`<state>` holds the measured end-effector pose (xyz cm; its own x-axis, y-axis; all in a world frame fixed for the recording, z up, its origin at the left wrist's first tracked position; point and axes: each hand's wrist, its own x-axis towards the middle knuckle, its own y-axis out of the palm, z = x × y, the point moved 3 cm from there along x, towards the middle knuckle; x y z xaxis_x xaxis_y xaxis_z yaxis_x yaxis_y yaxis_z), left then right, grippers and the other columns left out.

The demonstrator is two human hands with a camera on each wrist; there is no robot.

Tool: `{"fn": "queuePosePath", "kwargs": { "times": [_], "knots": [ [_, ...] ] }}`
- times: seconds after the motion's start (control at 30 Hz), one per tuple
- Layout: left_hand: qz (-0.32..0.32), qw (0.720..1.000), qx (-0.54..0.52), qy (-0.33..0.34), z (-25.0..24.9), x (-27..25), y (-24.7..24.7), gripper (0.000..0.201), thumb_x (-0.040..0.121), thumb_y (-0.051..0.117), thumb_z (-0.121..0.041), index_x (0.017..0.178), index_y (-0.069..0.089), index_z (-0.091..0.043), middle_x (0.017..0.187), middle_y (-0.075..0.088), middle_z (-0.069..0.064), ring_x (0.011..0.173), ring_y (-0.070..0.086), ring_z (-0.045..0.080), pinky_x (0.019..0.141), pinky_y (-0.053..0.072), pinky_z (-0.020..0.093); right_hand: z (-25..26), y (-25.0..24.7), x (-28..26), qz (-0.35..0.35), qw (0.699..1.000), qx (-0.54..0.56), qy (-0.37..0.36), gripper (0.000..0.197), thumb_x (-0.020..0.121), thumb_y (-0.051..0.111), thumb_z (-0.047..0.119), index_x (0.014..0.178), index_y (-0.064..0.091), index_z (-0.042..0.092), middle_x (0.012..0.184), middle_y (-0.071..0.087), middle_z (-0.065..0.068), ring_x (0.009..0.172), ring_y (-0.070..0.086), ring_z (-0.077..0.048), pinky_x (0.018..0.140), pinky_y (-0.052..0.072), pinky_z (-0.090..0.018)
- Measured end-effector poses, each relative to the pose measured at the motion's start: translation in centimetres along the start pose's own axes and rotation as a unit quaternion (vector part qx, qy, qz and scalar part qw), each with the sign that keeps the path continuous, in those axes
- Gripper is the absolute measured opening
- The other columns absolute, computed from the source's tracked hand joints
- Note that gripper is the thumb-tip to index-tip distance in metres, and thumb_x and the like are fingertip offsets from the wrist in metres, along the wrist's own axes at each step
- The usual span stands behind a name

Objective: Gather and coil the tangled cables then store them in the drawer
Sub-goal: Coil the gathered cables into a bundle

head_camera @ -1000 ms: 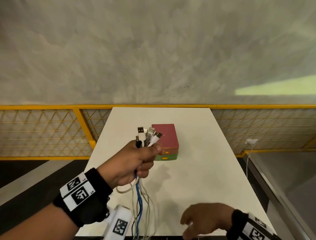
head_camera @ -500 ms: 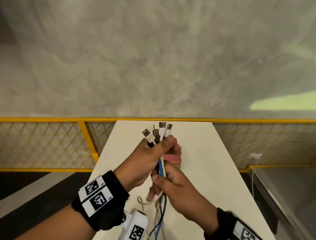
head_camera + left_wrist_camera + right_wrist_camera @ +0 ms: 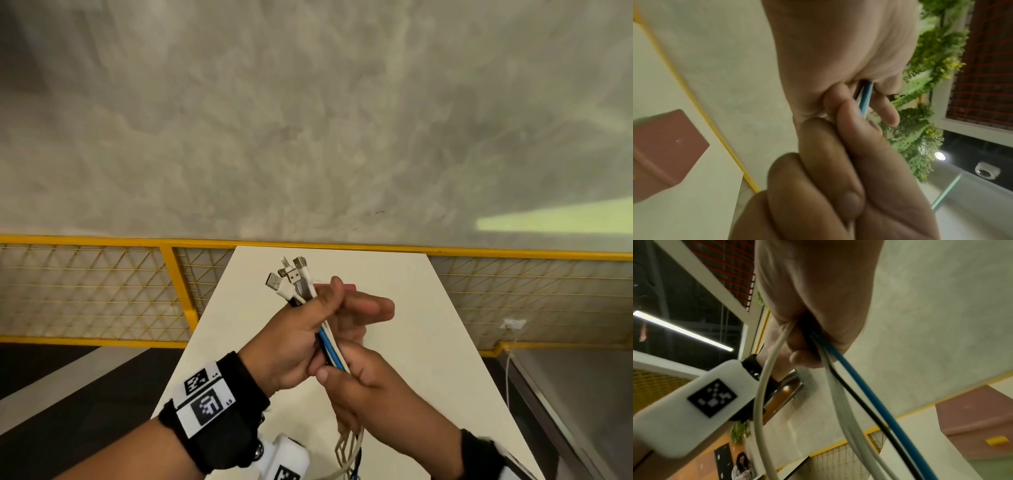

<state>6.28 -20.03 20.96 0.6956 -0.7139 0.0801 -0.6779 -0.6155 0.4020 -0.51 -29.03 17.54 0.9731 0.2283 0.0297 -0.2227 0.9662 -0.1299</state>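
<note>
Both hands are on the same bunch of cables (image 3: 329,346), held up in the air over the table (image 3: 428,342); the left hand (image 3: 294,342) has its fingers and thumb wrapped tight round the bunch near the plug end, so the plugs (image 3: 291,279) stick up and fan out past its thumb; the right hand (image 3: 363,387) sits just below the left hand and touching it, fingers curled round the same bunch a bit lower down; a couple of right fingers (image 3: 370,306) poke out straighter beyond the left hand's thumb; so both hands are gripping the cables, neither one is loose.

In the bunch I can make out a blue cable (image 3: 330,347), a black one and several white ones; in the right wrist view the blue cable (image 3: 865,392), a black cable (image 3: 857,398) and white cables (image 3: 764,386) run out from under the left hand and trail down; below the right hand the loose ends dangle in loops toward the near table edge.

The little drawer box (image 3: 974,420) with its pinkish-red top sits on the table beyond the hands, mostly hidden behind them in the head view; a yellow handle (image 3: 998,440) shows on its front, and it looks closed; behind the table there's a yellow mesh fence (image 3: 102,291) and a grey wall (image 3: 308,120).
</note>
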Motion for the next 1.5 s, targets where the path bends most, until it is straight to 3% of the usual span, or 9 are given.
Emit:
{"fn": "queuePosePath", "kwargs": {
  "times": [0.33,0.57,0.7,0.83,1.0,1.17,1.3,1.4,1.5],
  "knots": [
    [-0.072,0.976,-0.199,0.05,-4.0,0.0,0.4,0.051,0.082,0.048,-0.049,0.055,0.068,-0.011,0.066,0.073,0.005,0.067,0.075,0.021,0.069,0.061,0.041,-5.3,0.6,-1.5,0.138,0.975,0.063,0.161,0.015,0.086,0.06,0.01,0.085,0.073,0.017,0.049,0.058,-0.003,0.047,0.059,-0.016,0.085,0.054,-0.047],
    [0.156,0.953,-0.052,-0.253,0.6,-4.7,-0.1,0.049,0.091,0.054,-0.047,0.078,0.07,-0.002,0.082,0.076,0.016,0.081,0.075,0.03,0.069,0.062,0.036,-5.5,-3.8,0.8,0.086,0.971,-0.128,0.181,0.032,0.066,0.068,0.033,0.079,0.065,0.004,0.05,0.05,-0.001,0.04,0.045,-0.015,0.046,0.042,-0.026],
    [0.095,0.902,0.193,-0.373,4.2,-5.7,-2.8,0.046,0.089,0.051,-0.049,0.1,0.069,-0.007,0.112,0.072,0.017,0.105,0.069,0.032,0.077,0.059,0.034,-3.3,-5.2,2.8,0.081,0.954,-0.25,0.147,0.018,0.084,0.069,0.023,0.074,0.062,0.01,0.052,0.045,0.0,0.04,0.045,-0.016,0.047,0.036,-0.024],
    [-0.066,0.914,0.296,-0.268,5.0,-4.5,-5.9,0.032,0.091,0.059,-0.041,0.117,0.063,-0.024,0.126,0.066,0.004,0.109,0.059,0.016,0.098,0.051,0.04,-1.6,-4.7,3.1,0.05,0.954,-0.27,0.124,0.013,0.086,0.068,0.028,0.077,0.06,0.022,0.056,0.049,0.001,0.043,0.051,-0.016,0.049,0.041,-0.025],
    [-0.159,0.966,0.095,-0.18,4.4,-3.0,-6.1,0.041,0.091,0.053,-0.047,0.112,0.066,-0.015,0.113,0.068,-0.001,0.11,0.06,0.013,0.107,0.045,0.04,-1.5,-1.8,2.5,-0.038,0.954,-0.296,0.025,0.015,0.096,0.051,0.025,0.108,0.058,0.028,0.071,0.054,0.012,0.051,0.056,0.0,0.053,0.042,-0.012],
    [-0.167,0.971,-0.025,-0.171,5.2,-1.7,-3.6,0.053,0.093,0.041,-0.052,0.101,0.07,-0.008,0.075,0.076,0.007,0.064,0.071,0.015,0.059,0.057,0.025,-1.4,0.4,1.6,-0.098,0.948,-0.295,-0.061,0.023,0.097,0.041,0.022,0.115,0.05,0.032,0.102,0.064,0.009,0.091,0.058,-0.006,0.08,0.05,-0.029],
    [-0.153,0.971,-0.076,-0.169,5.1,-1.1,-3.2,0.061,0.08,0.052,-0.057,0.125,0.064,-0.018,0.117,0.073,0.009,0.103,0.071,0.021,0.089,0.054,0.036,-1.4,0.8,1.2,-0.112,0.945,-0.295,-0.086,0.039,0.096,0.038,0.022,0.133,0.042,0.035,0.123,0.06,0.011,0.11,0.056,-0.006,0.092,0.049,-0.028],
    [-0.166,0.975,-0.055,-0.134,4.9,-0.5,-3.2,0.057,0.076,0.06,-0.047,0.124,0.066,-0.015,0.125,0.069,0.006,0.115,0.065,0.019,0.099,0.051,0.036,-1.5,1.0,1.0,-0.098,0.962,-0.244,-0.074,0.039,0.096,0.043,0.018,0.132,0.044,0.034,0.108,0.058,0.017,0.09,0.056,0.0,0.078,0.047,-0.019],
    [-0.191,0.976,-0.071,-0.082,4.8,0.2,-2.9,0.04,0.086,0.058,-0.03,0.119,0.067,-0.009,0.128,0.067,0.008,0.108,0.07,0.015,0.081,0.058,0.03,-1.9,0.5,1.0,-0.118,0.985,-0.118,-0.038,0.037,0.091,0.052,0.008,0.118,0.053,0.034,0.088,0.063,0.009,0.061,0.062,-0.009,0.064,0.052,-0.023]
  ]
}}
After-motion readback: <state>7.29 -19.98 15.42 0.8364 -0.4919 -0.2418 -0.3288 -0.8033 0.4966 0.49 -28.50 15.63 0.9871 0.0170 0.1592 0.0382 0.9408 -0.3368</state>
